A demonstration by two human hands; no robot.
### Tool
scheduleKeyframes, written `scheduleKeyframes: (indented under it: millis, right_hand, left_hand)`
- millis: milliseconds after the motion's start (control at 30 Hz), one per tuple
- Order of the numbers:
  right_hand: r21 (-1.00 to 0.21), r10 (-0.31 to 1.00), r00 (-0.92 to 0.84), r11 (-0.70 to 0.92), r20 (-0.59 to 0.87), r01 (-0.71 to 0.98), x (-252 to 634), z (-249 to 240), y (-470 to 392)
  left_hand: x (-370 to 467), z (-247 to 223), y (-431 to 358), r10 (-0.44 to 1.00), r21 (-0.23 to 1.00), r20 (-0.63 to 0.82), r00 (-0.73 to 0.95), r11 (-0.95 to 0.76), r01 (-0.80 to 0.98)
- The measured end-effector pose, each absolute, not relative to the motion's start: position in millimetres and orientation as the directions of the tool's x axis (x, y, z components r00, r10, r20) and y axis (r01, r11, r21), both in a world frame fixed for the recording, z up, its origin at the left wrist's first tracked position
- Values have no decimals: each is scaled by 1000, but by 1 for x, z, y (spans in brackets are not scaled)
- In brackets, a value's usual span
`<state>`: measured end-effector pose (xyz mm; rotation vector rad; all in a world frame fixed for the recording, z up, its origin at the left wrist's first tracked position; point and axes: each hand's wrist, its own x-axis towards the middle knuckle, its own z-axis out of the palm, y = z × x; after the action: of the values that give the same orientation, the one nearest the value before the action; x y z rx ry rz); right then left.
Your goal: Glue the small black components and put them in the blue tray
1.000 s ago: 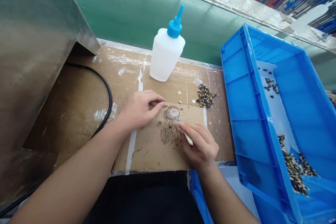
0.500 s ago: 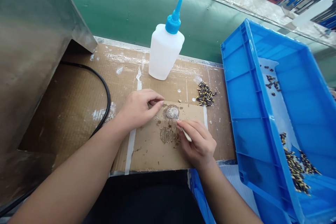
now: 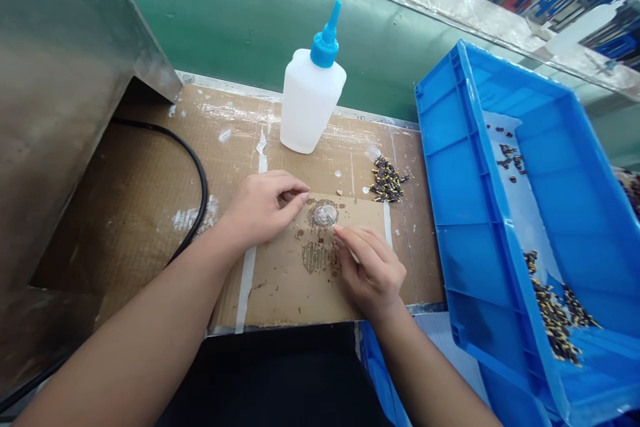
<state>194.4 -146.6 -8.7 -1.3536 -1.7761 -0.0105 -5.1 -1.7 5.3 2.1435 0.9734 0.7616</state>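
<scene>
Head view: my right hand point(image 3: 373, 270) is closed in a pinch on a thin stick point(image 3: 355, 256), thumb and forefinger drawn together; most of the stick is covered by my fingers, and only a short pale length shows. Its working end lies at the lower right edge of a round wet patch point(image 3: 325, 215) on the cardboard point(image 3: 285, 297); glare and small size prevent me from confirming contact. My left hand point(image 3: 267, 207) rests just left of the patch, thumb and forefinger tips nearly meeting; whether a small item is pinched there I cannot tell, the remaining fingers being curled out of sight. A ridged worn mark point(image 3: 316, 257) lies below the patch, its right side close to my right fingers. Beyond, a white bottle point(image 3: 311, 103) with a blue nozzle point(image 3: 325, 43) stands upright; its contents cannot be read through the wall. Right of it lies a heap of small black-and-yellow parts point(image 3: 388, 181), too tangled to count. The blue bin point(image 3: 445, 200) at right is cut off by the frame, and its near wall hides some of the floor and the parts inside. A black cable point(image 3: 203, 187) passes from view behind my left forearm.
</scene>
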Motion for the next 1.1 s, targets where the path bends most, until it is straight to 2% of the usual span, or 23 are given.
scheduleKeyframes:
  millis: [133, 867, 1100]
  right_hand:
    - [-455, 734, 20, 399, 679, 796, 191, -4, -147]
    - [-448, 802, -65, 397, 594, 801, 194, -12, -148]
    - [-459, 733, -6, 433, 681, 776, 192, -6, -148]
  left_hand:
    - [-5, 4, -1, 794, 758, 235, 561, -511, 405]
    - [-6, 3, -1, 794, 747, 234, 561, -516, 419]
    - [-7, 1, -1, 796, 754, 243, 555, -515, 408]
